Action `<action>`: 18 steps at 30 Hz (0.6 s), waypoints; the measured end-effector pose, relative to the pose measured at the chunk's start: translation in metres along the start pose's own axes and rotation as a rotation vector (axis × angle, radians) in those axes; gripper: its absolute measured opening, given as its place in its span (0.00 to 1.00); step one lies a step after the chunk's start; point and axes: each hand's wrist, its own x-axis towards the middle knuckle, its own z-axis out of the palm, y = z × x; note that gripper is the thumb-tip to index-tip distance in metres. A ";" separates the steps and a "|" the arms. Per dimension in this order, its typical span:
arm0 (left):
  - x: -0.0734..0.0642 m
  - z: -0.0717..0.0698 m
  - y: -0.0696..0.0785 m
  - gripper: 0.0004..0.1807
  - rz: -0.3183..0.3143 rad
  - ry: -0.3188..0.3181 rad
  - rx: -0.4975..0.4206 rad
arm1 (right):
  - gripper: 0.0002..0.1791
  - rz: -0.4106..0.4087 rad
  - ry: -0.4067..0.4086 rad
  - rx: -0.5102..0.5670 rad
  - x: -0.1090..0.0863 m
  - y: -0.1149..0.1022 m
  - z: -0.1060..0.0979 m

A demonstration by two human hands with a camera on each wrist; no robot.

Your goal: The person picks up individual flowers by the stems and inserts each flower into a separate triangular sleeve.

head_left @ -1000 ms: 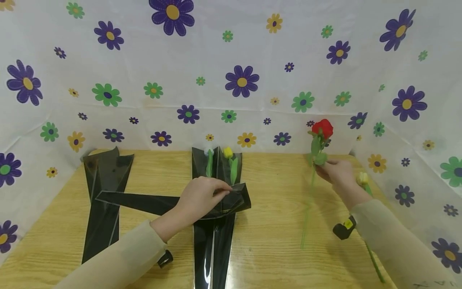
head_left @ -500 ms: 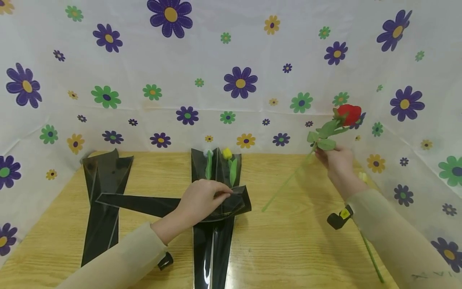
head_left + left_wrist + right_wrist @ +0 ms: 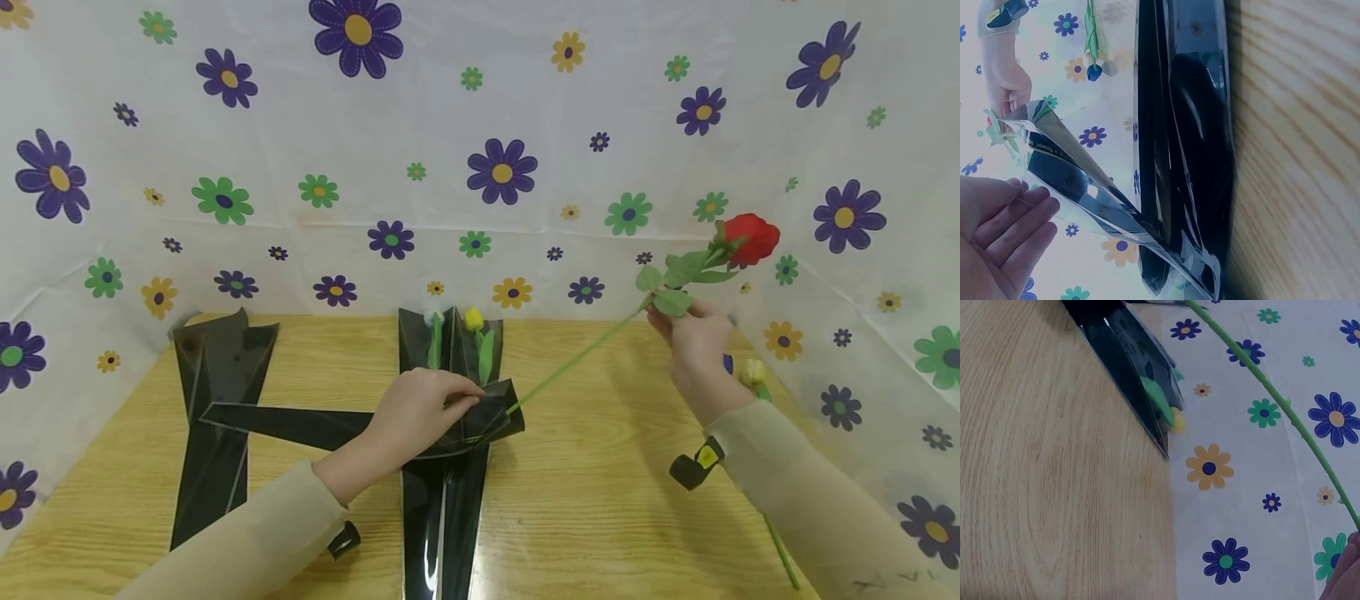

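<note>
My left hand (image 3: 422,408) pinches the upper edge of a black cellophane flower sleeve (image 3: 300,422), its mouth held open towards the right. In the left wrist view thumb and fingers grip that sleeve's clear rim (image 3: 1025,150). Up at the right, my right hand (image 3: 701,350) pinches a red rose (image 3: 752,239) by its green stem, just below the leaves. The rose slants, bloom to the upper right, and its stem's lower end meets the sleeve's mouth. Beneath the held sleeve lies another black sleeve (image 3: 442,517) with a yellow tulip (image 3: 473,318) and a pale blue flower (image 3: 433,318) showing.
Another black sleeve (image 3: 213,450) lies at the table's left. A cream tulip (image 3: 753,372) lies at the right, its stem partly hidden under my right forearm. Beside it a blue flower (image 3: 727,363) is mostly covered. Flower-patterned cloth (image 3: 420,108) hangs behind the wooden table (image 3: 585,517).
The rose has tilted from upright to slanting, its bloom swinging up and right and its stem end moving left to the sleeve's mouth. The left hand has stayed in place.
</note>
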 end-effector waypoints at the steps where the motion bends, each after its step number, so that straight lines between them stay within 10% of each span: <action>1: 0.000 0.000 0.000 0.05 -0.002 0.000 -0.001 | 0.19 -0.016 0.002 0.005 -0.001 0.002 0.001; 18: 0.001 0.001 0.002 0.06 -0.002 0.041 -0.025 | 0.02 -0.117 0.038 -0.081 -0.034 0.034 0.019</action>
